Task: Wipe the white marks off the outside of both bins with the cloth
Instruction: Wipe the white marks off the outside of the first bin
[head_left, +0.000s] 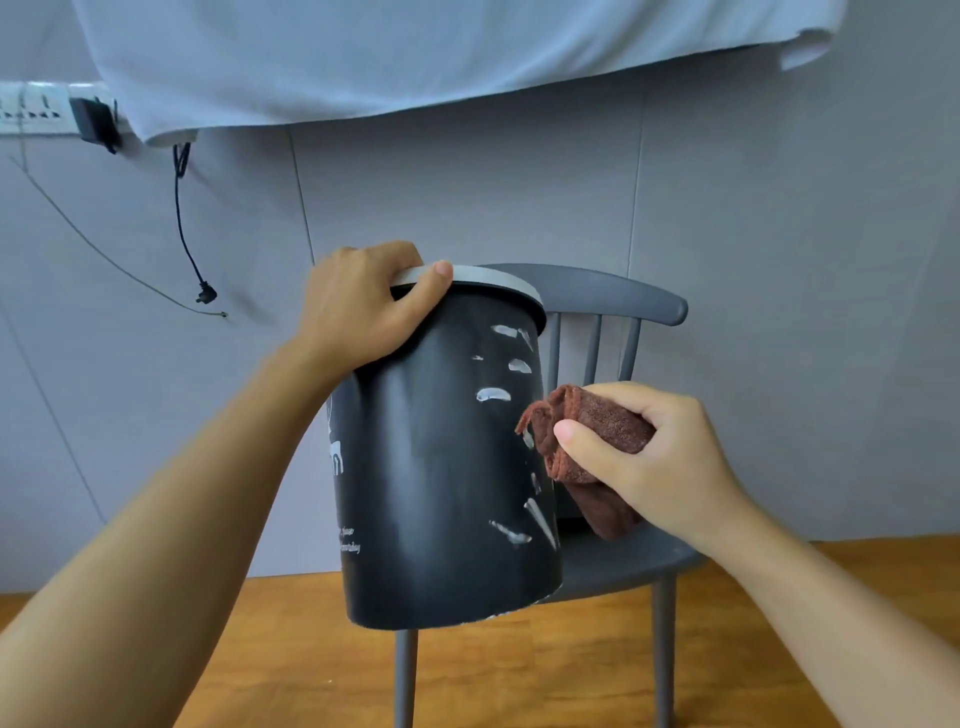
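Note:
A black bin (441, 467) with a grey rim is lifted in front of me, tilted a little. My left hand (363, 306) grips its rim at the top left, thumb across the rim. Several white marks (493, 396) streak the bin's right side, from near the rim down to the base. The middle of the bin's face looks smudged and free of streaks. My right hand (644, 457) holds a bunched brown cloth (587, 447) against the bin's right edge at mid height. Only one bin is in view.
A grey wooden chair (618, 296) stands right behind the bin on a wooden floor (260, 649). The grey wall holds a power strip (31, 106) with a dangling black cable (182, 223) at upper left. A white sheet (415, 52) hangs overhead.

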